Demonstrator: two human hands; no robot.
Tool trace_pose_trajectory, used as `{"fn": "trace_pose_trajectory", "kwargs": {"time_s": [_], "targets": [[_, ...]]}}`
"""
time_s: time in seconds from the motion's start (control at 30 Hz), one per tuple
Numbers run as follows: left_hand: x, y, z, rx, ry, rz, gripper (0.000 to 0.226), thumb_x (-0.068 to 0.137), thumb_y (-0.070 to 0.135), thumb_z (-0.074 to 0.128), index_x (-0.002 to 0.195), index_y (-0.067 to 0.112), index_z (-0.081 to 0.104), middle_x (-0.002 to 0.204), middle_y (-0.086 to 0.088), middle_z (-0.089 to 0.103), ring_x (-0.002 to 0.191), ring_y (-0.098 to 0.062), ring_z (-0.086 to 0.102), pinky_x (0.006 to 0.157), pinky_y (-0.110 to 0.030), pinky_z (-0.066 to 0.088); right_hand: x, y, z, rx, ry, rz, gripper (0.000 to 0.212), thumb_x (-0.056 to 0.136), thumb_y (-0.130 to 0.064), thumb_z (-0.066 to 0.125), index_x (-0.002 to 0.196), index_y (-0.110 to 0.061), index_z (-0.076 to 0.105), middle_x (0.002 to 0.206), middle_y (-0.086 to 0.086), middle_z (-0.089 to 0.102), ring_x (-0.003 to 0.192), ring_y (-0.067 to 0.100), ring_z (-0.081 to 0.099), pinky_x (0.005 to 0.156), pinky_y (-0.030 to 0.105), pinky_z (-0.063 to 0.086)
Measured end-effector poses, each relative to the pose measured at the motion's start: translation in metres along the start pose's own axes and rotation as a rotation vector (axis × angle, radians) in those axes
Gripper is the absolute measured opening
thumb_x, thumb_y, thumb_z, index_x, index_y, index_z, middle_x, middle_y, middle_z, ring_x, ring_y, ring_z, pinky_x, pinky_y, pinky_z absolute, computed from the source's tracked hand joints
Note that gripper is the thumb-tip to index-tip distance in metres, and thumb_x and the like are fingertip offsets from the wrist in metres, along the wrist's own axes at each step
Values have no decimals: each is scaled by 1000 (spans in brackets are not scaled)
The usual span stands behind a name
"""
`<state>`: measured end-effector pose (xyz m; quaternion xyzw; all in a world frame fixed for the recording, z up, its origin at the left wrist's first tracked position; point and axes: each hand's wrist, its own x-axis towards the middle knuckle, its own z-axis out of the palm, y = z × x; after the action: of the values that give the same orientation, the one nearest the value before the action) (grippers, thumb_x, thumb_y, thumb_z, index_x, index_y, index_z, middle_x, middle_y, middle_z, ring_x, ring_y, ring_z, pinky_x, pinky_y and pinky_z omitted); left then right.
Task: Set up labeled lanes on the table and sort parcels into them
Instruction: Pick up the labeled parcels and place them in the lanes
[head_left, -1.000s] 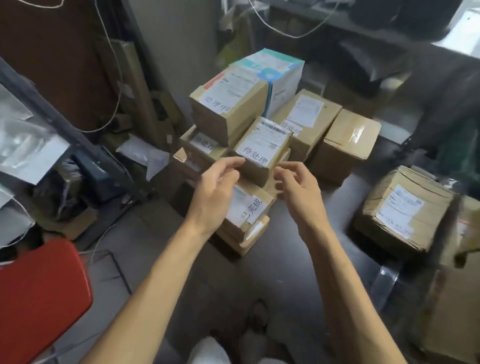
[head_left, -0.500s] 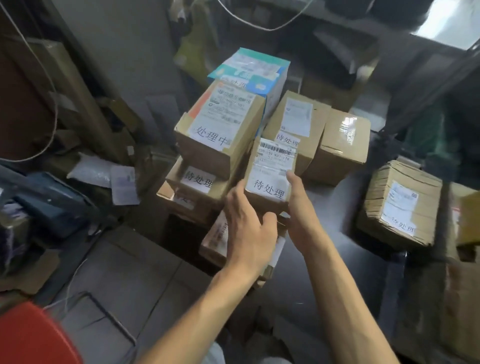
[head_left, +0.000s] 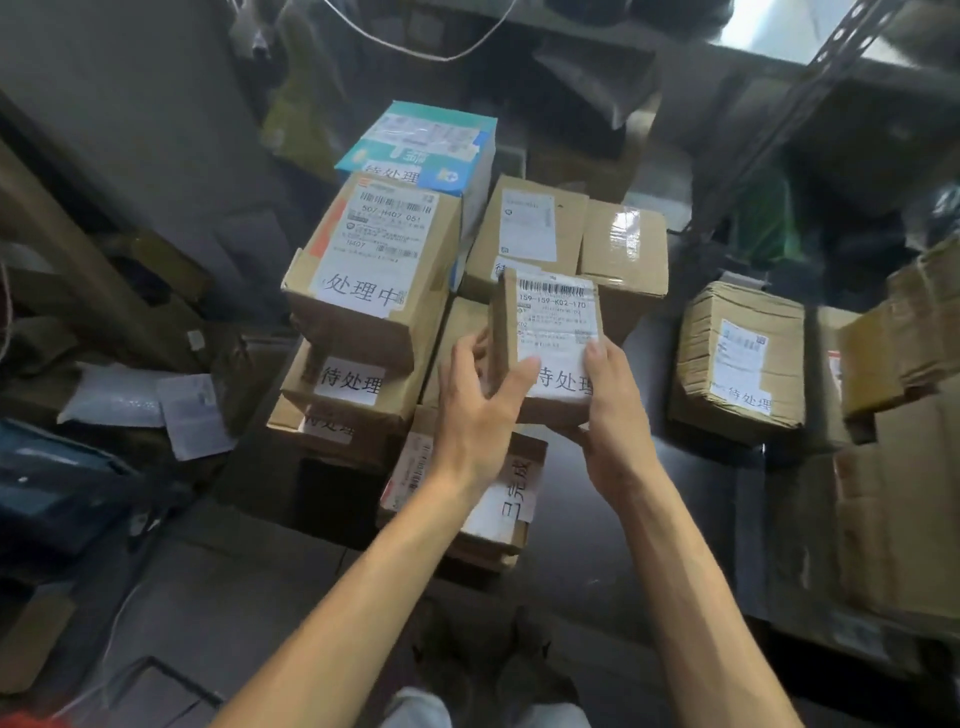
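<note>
Head view: both hands hold one small parcel (head_left: 555, 317), raised just above the pile of boxes. The left hand (head_left: 474, 423) wraps its fingers round the parcel's left edge, thumb lying across the label. The right hand (head_left: 618, 428) grips the right edge, thumb on top. The parcel tilts a little (its label reads 待处理). To its left is a big box (head_left: 374, 270) marked 处理中, with a blue box (head_left: 428, 143) behind that. Under the hands lies a flat parcel (head_left: 514, 501). A cardboard bundle (head_left: 737, 358) sits well apart at right.
</note>
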<state>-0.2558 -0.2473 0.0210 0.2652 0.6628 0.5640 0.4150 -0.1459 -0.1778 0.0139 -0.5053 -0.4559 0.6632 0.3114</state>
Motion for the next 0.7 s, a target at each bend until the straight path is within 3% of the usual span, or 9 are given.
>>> {"fn": "trace_pose_trajectory", "kwargs": {"time_s": [0.1,0.17,0.27,0.33,0.4,0.5,0.7], "targets": [[15,8,5,-232,-186,-105,68,82,42,72,142,21,47,128,-5,69,114,-24,70,98,-49,56,-13,-13,-17,87,-88,-42,35,108,-27,40,142,-24,49,126,-1,71,106,14,72,77,36,61],[16,16,21,-250,-336,-86,65,86,34,69,144,17,46,130,-10,69,116,-32,68,98,-57,54,-21,-21,-43,162,-107,-84,42,104,-20,46,146,-22,44,132,3,68,115,20,69,82,46,61],[2,27,53,-244,-419,-57,66,81,26,67,142,12,46,130,-11,68,115,-30,68,101,-53,54,-33,-29,-77,189,-106,-147,57,98,-24,54,152,-23,37,141,9,62,125,32,64,93,62,55],[-12,31,78,-260,-434,-41,78,73,29,71,143,9,43,129,-12,68,116,-29,68,103,-49,53,-44,-31,-95,132,-34,-217,55,100,-32,57,151,-23,39,139,9,63,124,32,64,98,63,53],[-26,34,104,-278,-464,-20,85,69,32,70,145,8,41,131,-13,67,118,-28,67,102,-45,54,-57,-35,-117,127,40,-261,58,99,-36,60,151,-22,40,136,9,66,121,30,67,100,59,54],[-48,41,142,-266,-500,26,76,75,25,65,145,8,40,130,-9,68,116,-23,68,94,-36,57,-75,-45,-156,137,74,-342,60,99,-31,59,153,-18,37,133,9,67,116,28,69,96,50,58],[-92,55,207,-246,-584,76,60,84,22,55,142,12,44,128,-7,69,116,-23,69,93,-37,59,-106,-64,-233,112,80,-393,58,99,-27,60,153,-23,37,135,6,65,115,24,70,87,38,61]]}}
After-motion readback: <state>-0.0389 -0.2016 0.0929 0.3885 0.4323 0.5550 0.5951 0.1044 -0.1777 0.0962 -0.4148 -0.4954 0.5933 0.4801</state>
